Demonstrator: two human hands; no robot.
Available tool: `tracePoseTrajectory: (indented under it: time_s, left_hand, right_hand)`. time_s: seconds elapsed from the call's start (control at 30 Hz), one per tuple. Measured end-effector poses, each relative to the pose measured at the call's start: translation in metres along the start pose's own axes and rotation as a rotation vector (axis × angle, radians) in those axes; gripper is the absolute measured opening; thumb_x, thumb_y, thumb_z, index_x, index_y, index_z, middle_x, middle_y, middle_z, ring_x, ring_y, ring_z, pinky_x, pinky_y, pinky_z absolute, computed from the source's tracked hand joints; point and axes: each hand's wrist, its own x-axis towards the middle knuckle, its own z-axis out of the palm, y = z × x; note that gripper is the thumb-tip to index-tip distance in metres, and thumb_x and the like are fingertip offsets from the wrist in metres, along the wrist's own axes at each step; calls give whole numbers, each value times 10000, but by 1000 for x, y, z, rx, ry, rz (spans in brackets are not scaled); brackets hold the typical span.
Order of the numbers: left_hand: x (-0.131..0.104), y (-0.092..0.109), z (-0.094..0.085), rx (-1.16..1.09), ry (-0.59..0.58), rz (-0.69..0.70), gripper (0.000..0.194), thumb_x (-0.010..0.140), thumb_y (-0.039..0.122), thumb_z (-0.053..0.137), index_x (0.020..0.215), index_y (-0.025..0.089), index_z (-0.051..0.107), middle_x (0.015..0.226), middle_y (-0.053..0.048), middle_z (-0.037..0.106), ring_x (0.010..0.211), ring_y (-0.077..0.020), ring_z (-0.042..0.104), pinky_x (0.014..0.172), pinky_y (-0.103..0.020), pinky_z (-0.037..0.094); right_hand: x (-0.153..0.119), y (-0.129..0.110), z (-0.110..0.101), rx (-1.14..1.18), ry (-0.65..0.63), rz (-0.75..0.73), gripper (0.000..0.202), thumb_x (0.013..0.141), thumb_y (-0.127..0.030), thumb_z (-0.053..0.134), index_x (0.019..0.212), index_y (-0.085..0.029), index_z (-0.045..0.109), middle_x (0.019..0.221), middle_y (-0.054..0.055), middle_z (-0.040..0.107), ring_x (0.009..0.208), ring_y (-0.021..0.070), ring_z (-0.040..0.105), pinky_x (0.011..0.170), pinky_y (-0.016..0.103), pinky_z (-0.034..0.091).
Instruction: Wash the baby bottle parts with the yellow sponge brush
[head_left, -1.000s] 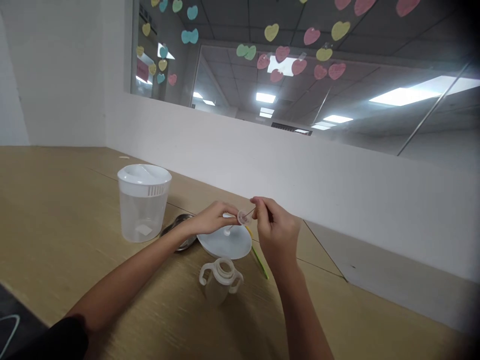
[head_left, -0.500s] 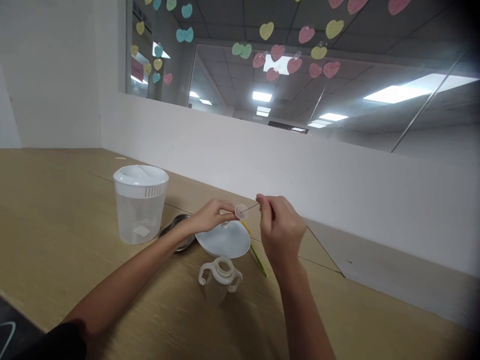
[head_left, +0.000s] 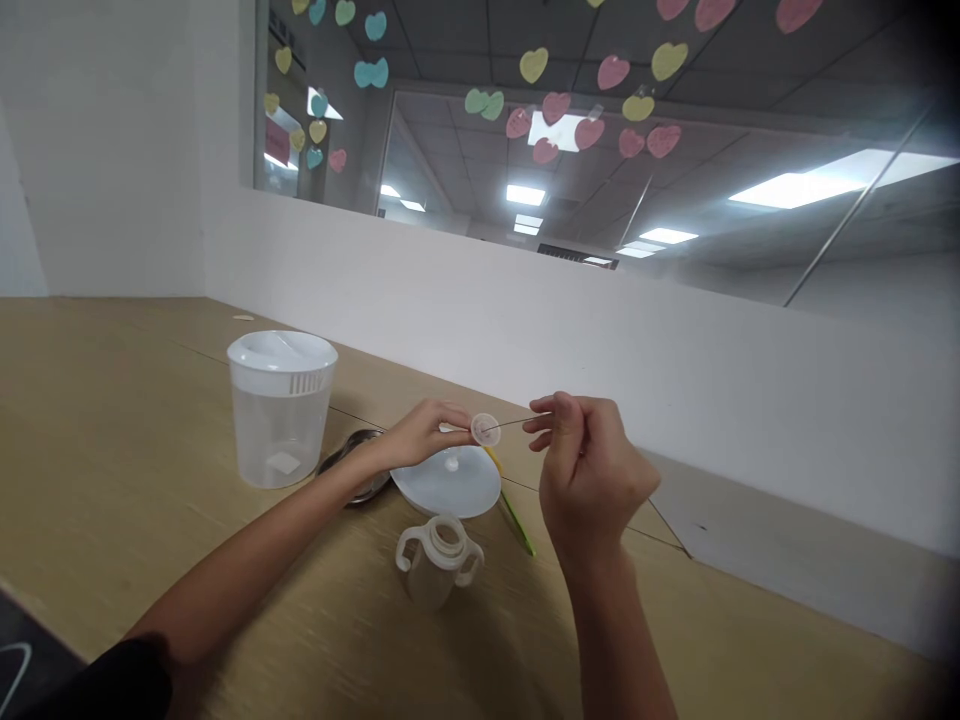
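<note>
Between the thumb and fingers of my left hand (head_left: 429, 432) is a small round translucent disc (head_left: 486, 430), held above a pale lid (head_left: 450, 480) with a small knob. My right hand (head_left: 589, 455), to the right of it, pinches a thin dark stick (head_left: 517, 421) whose far end meets the disc. Nearer to me, a translucent two-handled cup (head_left: 436, 565) stands without a cover. A green and yellow stick (head_left: 519, 520) lies right of the lid.
A clear plastic pitcher (head_left: 279, 425) with a white lid stands at the left. Partly behind my left forearm is a dark metal dish (head_left: 373, 488). The wooden table (head_left: 112, 420) meets a white wall (head_left: 450, 310) below a window.
My right hand has moved right, away from the disc, and its fingers have spread somewhat around the thin stick. The disc now faces me more fully. My left hand has barely moved.
</note>
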Motion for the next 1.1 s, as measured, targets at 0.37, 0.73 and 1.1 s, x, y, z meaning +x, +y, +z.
tracePoseTrajectory:
  time_s: [0.37, 0.73, 1.1]
  left_hand:
    - [0, -1, 3, 22, 93, 5, 192, 802, 295, 567, 840, 171, 708, 827, -42, 677, 798, -142, 561, 755, -238, 403]
    - [-4, 1, 9, -5, 138, -5, 220, 802, 345, 562, 845, 186, 708, 836, -42, 682, 853, -165, 563, 794, -272, 404]
    - [-1, -1, 4, -52, 241, 11, 195, 769, 334, 603, 779, 167, 702, 808, -50, 659, 826, -157, 569, 772, -269, 421]
  right_hand:
    - [-9, 0, 16, 303, -37, 214, 223, 920, -249, 390, 719, -178, 457, 573, -43, 576, 457, 54, 554, 450, 148, 417]
    - [-13, -3, 20, 302, -129, 167, 242, 928, -257, 352, 719, -185, 450, 568, -38, 560, 463, 59, 520, 484, 166, 385]
    - [-26, 4, 43, 270, -212, 118, 269, 916, -219, 362, 666, -184, 453, 621, -10, 516, 580, 96, 477, 567, 203, 364]
